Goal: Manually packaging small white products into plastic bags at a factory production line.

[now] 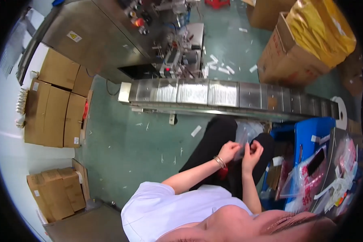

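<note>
Over my lap, both hands are at a clear plastic bag (243, 132). My left hand (228, 151), with bangles at the wrist, has its fingers closed on the bag's left side. Close by on the right, my right hand (252, 155) pinches the bag's other side with bent fingers. What the bag contains, if anything, I cannot make out. Just beyond my knees runs a metal conveyor (253, 95) with compartments; several of them hold flat white printed pieces (192, 93).
A machine (177, 56) stands behind the conveyor. To my right are a blue crate (300, 139) and a surface with plastic bags and a dark phone (316, 162). Cardboard boxes (54, 115) are stacked at left; a large carton (286, 56) holds a yellow sack. Paper scraps litter the green floor.
</note>
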Action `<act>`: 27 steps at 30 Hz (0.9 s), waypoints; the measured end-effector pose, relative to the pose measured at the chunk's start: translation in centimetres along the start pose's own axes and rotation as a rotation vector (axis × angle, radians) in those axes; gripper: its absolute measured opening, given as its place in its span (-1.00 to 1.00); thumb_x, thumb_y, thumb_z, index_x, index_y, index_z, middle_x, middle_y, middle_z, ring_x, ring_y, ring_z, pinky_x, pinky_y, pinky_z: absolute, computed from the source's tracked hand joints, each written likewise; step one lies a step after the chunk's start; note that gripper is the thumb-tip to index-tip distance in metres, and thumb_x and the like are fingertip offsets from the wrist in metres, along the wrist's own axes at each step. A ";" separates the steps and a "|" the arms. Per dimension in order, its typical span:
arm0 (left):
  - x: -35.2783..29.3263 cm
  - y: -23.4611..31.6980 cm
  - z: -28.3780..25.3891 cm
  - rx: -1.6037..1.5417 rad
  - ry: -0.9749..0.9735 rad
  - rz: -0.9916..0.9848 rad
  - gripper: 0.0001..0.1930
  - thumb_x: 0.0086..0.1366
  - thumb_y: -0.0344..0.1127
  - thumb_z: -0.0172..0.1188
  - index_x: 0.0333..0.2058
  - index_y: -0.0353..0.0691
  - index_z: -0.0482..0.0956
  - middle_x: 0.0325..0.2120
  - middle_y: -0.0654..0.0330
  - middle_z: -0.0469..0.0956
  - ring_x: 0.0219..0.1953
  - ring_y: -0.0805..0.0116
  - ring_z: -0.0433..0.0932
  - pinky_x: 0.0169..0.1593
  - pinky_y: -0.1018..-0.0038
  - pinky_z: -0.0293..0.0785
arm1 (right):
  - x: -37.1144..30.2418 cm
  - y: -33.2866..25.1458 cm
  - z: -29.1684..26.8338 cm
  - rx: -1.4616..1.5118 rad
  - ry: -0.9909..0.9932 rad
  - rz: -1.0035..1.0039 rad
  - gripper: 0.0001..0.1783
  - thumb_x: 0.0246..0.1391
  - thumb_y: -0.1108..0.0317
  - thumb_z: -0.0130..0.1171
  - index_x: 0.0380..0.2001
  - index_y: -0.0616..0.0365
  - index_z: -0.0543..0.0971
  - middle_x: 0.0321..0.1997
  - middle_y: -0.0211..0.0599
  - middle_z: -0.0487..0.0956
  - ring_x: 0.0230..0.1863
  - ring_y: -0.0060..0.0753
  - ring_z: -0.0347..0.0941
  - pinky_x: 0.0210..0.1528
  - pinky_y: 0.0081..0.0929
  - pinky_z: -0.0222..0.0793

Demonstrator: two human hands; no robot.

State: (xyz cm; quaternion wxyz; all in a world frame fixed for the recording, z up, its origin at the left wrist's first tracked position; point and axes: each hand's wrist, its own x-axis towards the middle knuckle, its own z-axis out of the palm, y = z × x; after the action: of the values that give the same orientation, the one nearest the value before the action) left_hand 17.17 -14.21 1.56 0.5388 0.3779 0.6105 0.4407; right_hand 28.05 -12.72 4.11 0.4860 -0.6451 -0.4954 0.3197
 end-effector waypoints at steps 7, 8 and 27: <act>0.3 2.5 0.9 -0.284 -0.320 -0.207 -0.80 0.19 -0.28 0.18 -0.47 -0.30 0.48 -0.66 0.25 0.50 -0.67 0.55 0.43 -0.57 0.63 0.38 | 0.0 -1.2 -3.0 0.384 -0.236 0.353 -0.88 0.05 0.46 0.15 -0.35 0.29 0.48 -0.50 -0.40 0.52 -0.52 -0.62 0.43 -0.44 -0.74 0.31; 1.0 3.3 0.7 -0.276 -0.326 -0.200 -0.80 0.19 -0.28 0.18 -0.47 -0.30 0.48 -0.66 0.25 0.50 -0.67 0.55 0.43 -0.57 0.63 0.38 | 0.5 -2.1 -3.4 0.389 -0.323 0.348 -0.87 0.04 0.46 0.16 -0.35 0.30 0.49 -0.50 -0.37 0.54 -0.51 -0.60 0.45 -0.45 -0.72 0.34; 8.5 3.9 3.7 0.053 -0.579 -0.480 -0.71 0.28 -0.13 0.06 -0.47 -0.22 0.31 -0.59 0.17 0.50 -0.55 0.44 0.53 -0.48 0.55 0.46 | 11.1 5.4 -5.3 -0.497 -0.510 -0.012 -0.85 -0.06 0.40 0.09 -0.51 0.28 0.53 -0.48 -0.05 0.58 -0.41 -0.03 0.54 -0.36 -0.24 0.48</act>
State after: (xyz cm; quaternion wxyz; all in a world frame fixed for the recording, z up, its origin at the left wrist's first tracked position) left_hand 19.62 -4.55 2.36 0.7671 0.3466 0.5153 0.1609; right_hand 37.94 -4.02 1.46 0.1766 -0.6400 -0.6674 0.3373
